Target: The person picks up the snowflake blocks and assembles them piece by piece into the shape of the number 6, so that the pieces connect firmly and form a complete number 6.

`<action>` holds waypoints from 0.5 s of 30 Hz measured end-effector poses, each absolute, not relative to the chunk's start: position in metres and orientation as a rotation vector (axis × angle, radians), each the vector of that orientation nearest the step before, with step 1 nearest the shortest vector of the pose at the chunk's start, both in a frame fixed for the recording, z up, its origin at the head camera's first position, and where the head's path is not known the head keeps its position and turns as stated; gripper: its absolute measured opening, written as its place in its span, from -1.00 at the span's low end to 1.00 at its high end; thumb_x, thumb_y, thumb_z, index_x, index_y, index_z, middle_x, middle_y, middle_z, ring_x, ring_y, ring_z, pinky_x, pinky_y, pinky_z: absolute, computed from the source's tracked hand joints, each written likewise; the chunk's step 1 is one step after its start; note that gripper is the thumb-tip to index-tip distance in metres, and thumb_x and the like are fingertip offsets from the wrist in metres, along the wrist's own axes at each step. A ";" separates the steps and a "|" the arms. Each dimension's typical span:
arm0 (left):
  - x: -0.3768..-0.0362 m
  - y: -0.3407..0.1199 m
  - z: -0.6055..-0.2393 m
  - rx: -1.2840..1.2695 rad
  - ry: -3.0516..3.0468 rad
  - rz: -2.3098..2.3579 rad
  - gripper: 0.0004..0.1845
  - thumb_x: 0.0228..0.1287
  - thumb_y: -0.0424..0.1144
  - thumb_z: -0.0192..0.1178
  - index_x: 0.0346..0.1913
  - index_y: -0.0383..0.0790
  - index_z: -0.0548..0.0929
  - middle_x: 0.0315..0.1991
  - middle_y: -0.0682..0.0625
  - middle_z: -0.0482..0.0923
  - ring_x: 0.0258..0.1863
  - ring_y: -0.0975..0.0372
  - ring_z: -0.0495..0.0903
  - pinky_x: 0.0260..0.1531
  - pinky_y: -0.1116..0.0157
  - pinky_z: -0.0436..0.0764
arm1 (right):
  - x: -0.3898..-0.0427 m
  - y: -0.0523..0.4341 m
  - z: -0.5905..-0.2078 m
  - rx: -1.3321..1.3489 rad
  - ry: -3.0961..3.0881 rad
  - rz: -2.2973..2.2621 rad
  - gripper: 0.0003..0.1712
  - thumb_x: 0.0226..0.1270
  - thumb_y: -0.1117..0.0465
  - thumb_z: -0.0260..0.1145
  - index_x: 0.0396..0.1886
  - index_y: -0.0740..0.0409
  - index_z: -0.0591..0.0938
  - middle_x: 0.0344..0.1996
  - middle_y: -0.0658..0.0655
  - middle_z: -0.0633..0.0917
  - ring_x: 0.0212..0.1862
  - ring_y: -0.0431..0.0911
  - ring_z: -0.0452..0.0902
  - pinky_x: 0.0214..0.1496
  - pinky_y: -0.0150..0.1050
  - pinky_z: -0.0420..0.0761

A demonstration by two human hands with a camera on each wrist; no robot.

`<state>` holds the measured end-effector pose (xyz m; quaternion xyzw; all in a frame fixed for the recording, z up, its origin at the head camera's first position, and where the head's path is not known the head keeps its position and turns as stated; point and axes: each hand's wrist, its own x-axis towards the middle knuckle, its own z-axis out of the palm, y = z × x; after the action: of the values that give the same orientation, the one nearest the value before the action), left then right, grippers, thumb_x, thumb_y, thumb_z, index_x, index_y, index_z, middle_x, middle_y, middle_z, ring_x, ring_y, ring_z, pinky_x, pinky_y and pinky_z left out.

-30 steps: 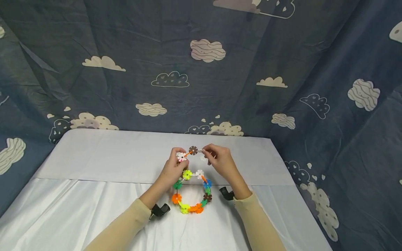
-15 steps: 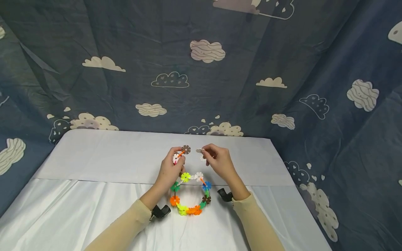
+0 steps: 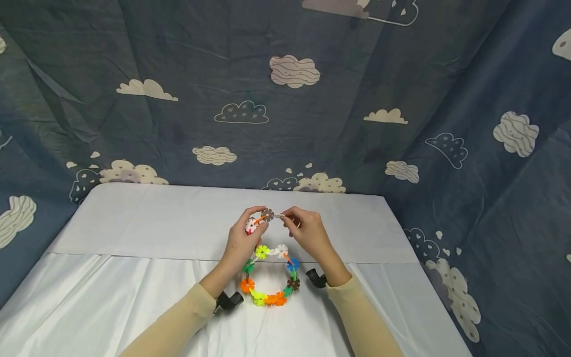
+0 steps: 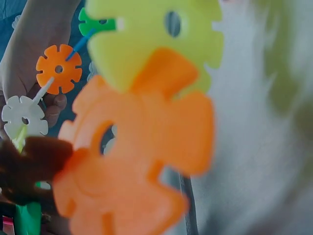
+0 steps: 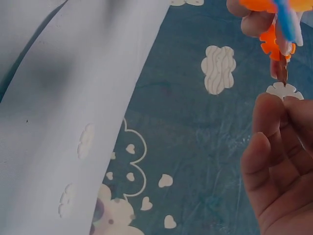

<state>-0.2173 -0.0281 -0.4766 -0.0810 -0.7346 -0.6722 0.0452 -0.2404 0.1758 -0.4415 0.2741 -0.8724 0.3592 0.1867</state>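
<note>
Over the far middle of the white-covered table (image 3: 134,218), the left hand (image 3: 243,240) and the right hand (image 3: 305,233) are raised close together. The left hand's fingers are curled and pinched on the far end of a ring of colourful plastic snowflake-shaped discs (image 3: 267,277) (green, yellow, orange, blue, brown and white pieces slotted edge to edge), gripping it around a white disc and an orange one. A brown snowflake disc (image 3: 267,214) stands up at the top of that held end, just right of the left fingertips. The rest of the ring hangs down toward the near side, between the two wrists and just above the cloth.

The right hand's thumb and forefinger are pressed together on a small white snowflake disc (image 3: 279,215), held just right of the brown one; from the head view the two look to be touching or nearly so. In the right wrist view the white disc (image 5: 284,90) sits at the fingertips (image 5: 274,105), right under the brown piece.

Behind the table hangs a dark blue fabric backdrop with cloud prints (image 3: 294,72).
</note>
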 end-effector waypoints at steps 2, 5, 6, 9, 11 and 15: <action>-0.218 -0.028 -0.477 -0.244 -2.245 -2.044 -0.53 0.51 -0.10 0.34 0.41 0.19 0.56 -0.53 -0.06 0.51 -0.67 0.26 0.42 -0.63 0.42 0.44 | -0.239 0.175 -0.441 0.781 -2.457 1.002 -0.94 0.48 0.29 0.43 -0.16 0.19 0.78 -0.46 0.09 0.79 -0.59 -0.19 0.59 -0.54 -0.44 0.59; -0.218 -0.029 -0.478 -0.235 -2.253 -2.036 -0.51 0.50 -0.06 0.35 0.42 0.23 0.57 -0.56 -0.06 0.51 -0.68 0.28 0.42 -0.63 0.42 0.43 | -0.238 0.175 -0.440 0.807 -2.453 0.996 -0.95 0.46 0.31 0.44 -0.16 0.19 0.78 -0.45 0.11 0.80 -0.59 -0.17 0.59 -0.53 -0.44 0.59; -0.217 -0.029 -0.477 -0.233 -2.259 -2.031 -0.51 0.50 -0.04 0.35 0.43 0.24 0.57 -0.58 -0.06 0.51 -0.69 0.29 0.41 -0.64 0.42 0.41 | -0.237 0.174 -0.439 0.817 -2.454 0.991 -0.95 0.45 0.32 0.44 -0.16 0.20 0.78 -0.45 0.12 0.80 -0.59 -0.17 0.59 -0.53 -0.44 0.59; -0.216 -0.029 -0.477 -0.224 -2.267 -2.020 -0.54 0.51 0.00 0.33 0.40 0.30 0.60 -0.60 -0.10 0.53 -0.72 0.31 0.39 -0.67 0.44 0.36 | -0.237 0.173 -0.439 0.830 -2.451 0.954 -0.95 0.44 0.33 0.45 -0.17 0.20 0.78 -0.45 0.11 0.80 -0.59 -0.20 0.57 -0.53 -0.46 0.58; -0.216 -0.029 -0.476 -0.221 -2.274 -2.011 -0.57 0.51 0.02 0.33 0.37 0.32 0.62 -0.50 -0.16 0.62 -0.73 0.32 0.39 -0.68 0.44 0.36 | -0.236 0.172 -0.439 0.829 -2.444 0.935 -0.95 0.44 0.33 0.45 -0.17 0.20 0.79 -0.45 0.10 0.79 -0.58 -0.21 0.57 -0.53 -0.47 0.57; -0.214 -0.028 -0.476 -0.238 -2.288 -2.001 -0.59 0.52 0.04 0.31 0.36 0.27 0.62 -0.21 -0.25 0.73 -0.70 0.31 0.42 -0.66 0.46 0.38 | -0.236 0.169 -0.441 0.835 -2.415 0.937 -0.96 0.44 0.35 0.44 -0.18 0.23 0.79 -0.46 0.09 0.78 -0.57 -0.21 0.58 -0.51 -0.47 0.59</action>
<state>-0.2144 -0.0282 -0.4764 -0.0779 -0.7498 -0.6555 0.0464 -0.2357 0.1693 -0.4406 0.3000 -0.8678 0.3369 0.2083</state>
